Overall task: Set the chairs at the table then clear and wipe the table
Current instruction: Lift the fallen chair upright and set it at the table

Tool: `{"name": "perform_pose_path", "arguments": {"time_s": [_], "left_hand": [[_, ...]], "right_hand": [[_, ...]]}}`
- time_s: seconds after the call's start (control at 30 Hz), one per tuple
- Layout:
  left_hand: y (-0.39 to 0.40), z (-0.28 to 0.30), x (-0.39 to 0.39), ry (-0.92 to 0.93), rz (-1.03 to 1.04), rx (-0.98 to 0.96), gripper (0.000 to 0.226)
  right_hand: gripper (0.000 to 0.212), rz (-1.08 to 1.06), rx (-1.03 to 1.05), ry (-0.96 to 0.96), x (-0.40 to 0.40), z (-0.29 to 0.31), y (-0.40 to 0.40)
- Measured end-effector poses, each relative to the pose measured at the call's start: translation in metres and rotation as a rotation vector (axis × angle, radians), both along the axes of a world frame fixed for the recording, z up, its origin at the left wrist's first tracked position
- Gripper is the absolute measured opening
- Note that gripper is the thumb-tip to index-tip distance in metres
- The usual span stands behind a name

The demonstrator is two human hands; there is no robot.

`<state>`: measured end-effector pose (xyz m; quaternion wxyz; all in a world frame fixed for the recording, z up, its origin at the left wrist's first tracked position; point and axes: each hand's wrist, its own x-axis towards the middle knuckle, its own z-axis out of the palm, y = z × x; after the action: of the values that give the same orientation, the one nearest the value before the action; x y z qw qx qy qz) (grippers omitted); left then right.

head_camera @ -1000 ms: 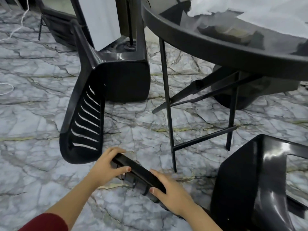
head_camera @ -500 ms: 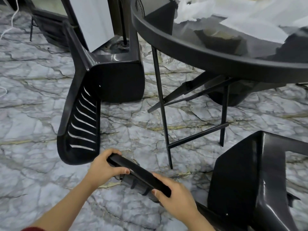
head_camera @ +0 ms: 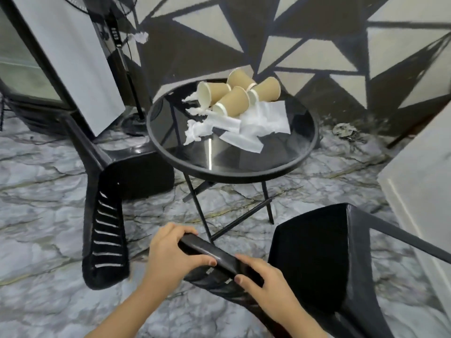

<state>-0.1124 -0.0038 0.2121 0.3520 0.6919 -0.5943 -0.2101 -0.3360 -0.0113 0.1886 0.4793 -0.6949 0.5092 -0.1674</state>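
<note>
Both my hands are on the top edge of the backrest of the near chair (head_camera: 314, 262), which is tipped over on the marble floor (head_camera: 44, 215) at the near right of the scene. My left hand (head_camera: 170, 252) grips the far end of this edge, with the fingers curled over it and the thumb lying along its near side, and my right hand (head_camera: 266, 281) grips the near end in a similar way, so the two hands are a little apart and both clamped on the same rail. The seat of this chair faces sideways and one of its legs points to the right. A second chair (head_camera: 107, 203) lies tipped on the left, with its slotted backrest toward me and its seat beside the round desk (head_camera: 244, 176). The desk stands in the middle, farther away, and on its glass top there are four paper cups (head_camera: 234, 96) lying on their sides and crumpled white tissues (head_camera: 258, 120). I think I am at the first step of the task, setting the chairs, and the clearing and wiping are not yet started. The next move, as I judge it, calls for a firm pull upward and toward me on the backrest, so that the chair turns onto its legs, and then I should push it near the desk. I should take care that its legs do not hit the thin desk legs (head_camera: 200, 211), because the cups could roll off.
</note>
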Motion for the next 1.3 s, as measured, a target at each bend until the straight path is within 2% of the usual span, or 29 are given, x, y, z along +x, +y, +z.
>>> {"name": "perform_pose_path", "arguments": {"time_s": [0.1,0.17,0.4,0.53,0.67,0.8,1.0,1.17,1.3], "left_hand": [[0.011,0.039,-0.041,-0.059,-0.038,-0.052,0.058],[0.021,0.057,-0.068,-0.105,-0.047,-0.091,0.058],[0.065,0.113,-0.167,-0.236,-0.130,-0.139,0.059],[0.099,0.139,-0.210,-0.310,-0.216,-0.153,0.066],[0.133,0.155,-0.240,-0.242,-0.318,-0.065,0.076],[0.146,0.169,-0.281,-0.203,-0.368,-0.059,0.088],[0.153,0.181,-0.345,-0.229,-0.399,-0.083,0.091],[0.163,0.195,-0.387,-0.191,-0.525,-0.037,0.094],[0.170,0.203,-0.411,-0.110,-0.536,-0.045,0.091]], "right_hand": [[0.046,0.067,-0.033,0.011,-0.019,0.042,0.007],[0.043,0.082,-0.040,-0.009,-0.037,0.061,0.012],[0.038,-0.010,-0.092,-0.091,-0.137,0.105,0.061],[0.048,-0.003,-0.149,-0.096,-0.201,0.128,0.086],[0.038,-0.041,-0.134,-0.096,-0.265,0.142,0.105],[0.035,-0.030,-0.146,-0.095,-0.306,0.163,0.117],[0.040,-0.103,-0.269,-0.166,-0.331,0.198,0.133],[0.026,-0.154,-0.420,-0.143,-0.345,0.220,0.141],[0.015,-0.242,-0.431,-0.158,-0.377,0.221,0.152]]}}
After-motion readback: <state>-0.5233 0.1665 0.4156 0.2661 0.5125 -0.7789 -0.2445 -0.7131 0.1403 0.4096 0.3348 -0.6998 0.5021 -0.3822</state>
